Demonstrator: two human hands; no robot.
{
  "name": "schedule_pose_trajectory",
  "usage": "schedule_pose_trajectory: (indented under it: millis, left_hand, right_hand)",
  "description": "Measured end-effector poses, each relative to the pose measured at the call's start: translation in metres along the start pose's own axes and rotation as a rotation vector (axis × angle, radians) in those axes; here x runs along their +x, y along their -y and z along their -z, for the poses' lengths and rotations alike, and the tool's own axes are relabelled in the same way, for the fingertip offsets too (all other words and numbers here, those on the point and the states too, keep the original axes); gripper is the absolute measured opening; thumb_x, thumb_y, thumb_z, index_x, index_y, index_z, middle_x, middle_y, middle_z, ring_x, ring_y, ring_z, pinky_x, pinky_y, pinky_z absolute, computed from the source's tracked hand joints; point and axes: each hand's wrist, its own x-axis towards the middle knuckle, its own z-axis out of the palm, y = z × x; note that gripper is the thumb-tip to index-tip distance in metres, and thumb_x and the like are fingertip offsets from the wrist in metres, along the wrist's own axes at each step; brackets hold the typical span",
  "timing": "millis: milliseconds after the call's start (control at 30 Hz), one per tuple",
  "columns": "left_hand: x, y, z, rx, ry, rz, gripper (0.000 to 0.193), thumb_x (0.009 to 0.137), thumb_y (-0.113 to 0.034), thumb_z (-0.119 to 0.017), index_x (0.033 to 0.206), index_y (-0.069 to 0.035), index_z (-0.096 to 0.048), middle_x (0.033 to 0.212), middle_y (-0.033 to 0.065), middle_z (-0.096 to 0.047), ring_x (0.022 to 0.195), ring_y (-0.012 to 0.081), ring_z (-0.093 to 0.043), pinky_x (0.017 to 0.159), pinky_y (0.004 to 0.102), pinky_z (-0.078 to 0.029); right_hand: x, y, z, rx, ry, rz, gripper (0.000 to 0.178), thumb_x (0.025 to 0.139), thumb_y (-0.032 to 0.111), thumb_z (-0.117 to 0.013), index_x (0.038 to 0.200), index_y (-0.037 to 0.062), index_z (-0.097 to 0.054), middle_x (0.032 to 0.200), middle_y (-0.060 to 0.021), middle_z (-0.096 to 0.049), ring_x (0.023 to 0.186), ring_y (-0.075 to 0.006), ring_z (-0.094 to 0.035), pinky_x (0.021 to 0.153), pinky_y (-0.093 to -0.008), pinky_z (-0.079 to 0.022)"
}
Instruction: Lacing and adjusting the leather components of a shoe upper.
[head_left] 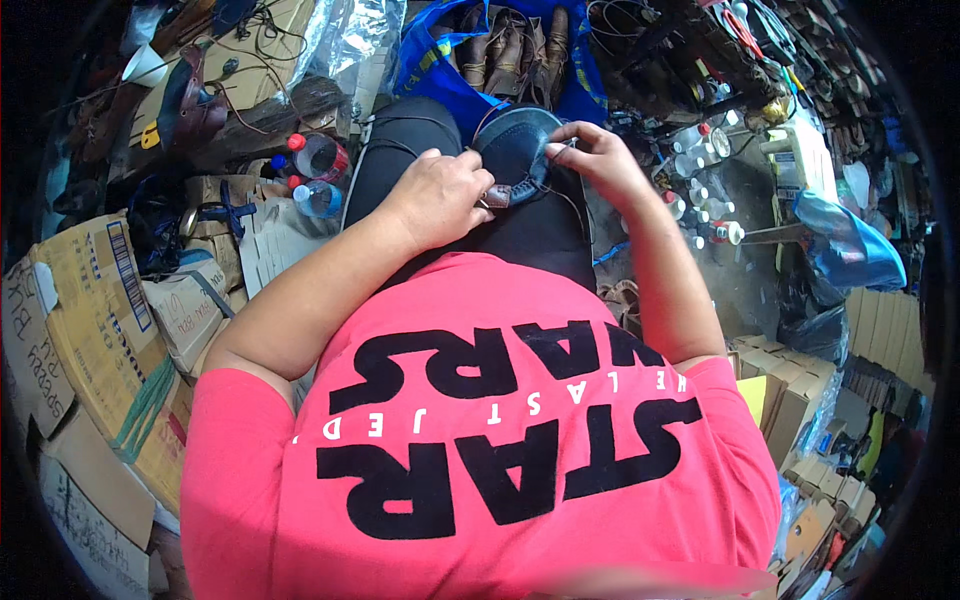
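A dark leather shoe (516, 150) with stitching along its edge lies across my lap, its rounded toe pointing away from me. My left hand (440, 196) is closed at the shoe's near left side, where a small brown patch (497, 196) shows beside the fingers. At the shoe's right edge, my right hand (598, 160) pinches thumb and finger together; what is between them is too small to make out. A thin dark cord (560, 193) trails from the shoe over my right thigh.
Beyond my knees stands a blue bag (425, 70) holding several brown shoe-shaped pieces (508, 55). Bottles (318, 198) stand left of my legs, more bottles (694, 150) to the right. Cardboard boxes (100, 310) crowd the left; a blue plastic bag (850, 240) lies far right.
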Motion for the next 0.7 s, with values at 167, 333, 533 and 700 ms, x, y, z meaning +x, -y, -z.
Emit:
schedule_pose_trajectory:
  millis: [167,333,533,700]
  left_hand:
    - [0.009,0.022,0.014,-0.341,-0.167,0.023,0.033,0.076,-0.029,-0.072,0.101,-0.009,-0.069,0.106,0.0111,-0.059,0.099,0.0284,-0.06,0.088,0.0368,-0.047]
    - [0.063,0.025,0.005,-0.448,-0.25,-0.111,0.041,0.075,-0.029,-0.072,0.111,-0.011,-0.062,0.115,0.0134,-0.054,0.109,0.0291,-0.054,0.095,0.0371,-0.042]
    - [0.09,0.034,-0.017,-0.551,0.065,-0.034,0.034,0.075,-0.027,-0.073,0.102,-0.012,-0.062,0.103,0.0137,-0.053,0.103,0.0286,-0.054,0.091,0.0361,-0.044]
    - [0.087,0.036,-0.032,-0.522,-0.044,-0.048,0.034,0.072,-0.034,-0.075,0.099,-0.016,-0.065,0.103,0.0154,-0.055,0.098,0.0297,-0.056,0.084,0.0364,-0.047]
  right_hand:
    - [-0.071,-0.062,0.121,-0.126,-0.087,-0.305,0.057,0.078,0.033,-0.073,0.127,0.0088,-0.057,0.116,-0.0076,-0.063,0.103,-0.0162,-0.058,0.091,-0.0326,-0.044]
    - [-0.117,-0.065,0.134,-0.925,-0.247,-0.47,0.045,0.08,0.039,-0.07,0.112,0.0076,-0.066,0.105,-0.0146,-0.067,0.098,-0.0204,-0.063,0.088,-0.0326,-0.046]
    - [-0.046,0.057,-0.012,-0.373,0.035,-0.123,0.047,0.087,0.048,-0.059,0.091,0.0012,-0.068,0.07,-0.0155,-0.063,0.068,-0.0257,-0.063,0.068,-0.0357,-0.049]
    - [-0.037,0.075,-0.03,-0.548,0.173,-0.085,0.03,0.084,0.03,-0.059,0.082,0.0011,-0.067,0.071,-0.0221,-0.062,0.067,-0.033,-0.064,0.064,-0.0401,-0.048]
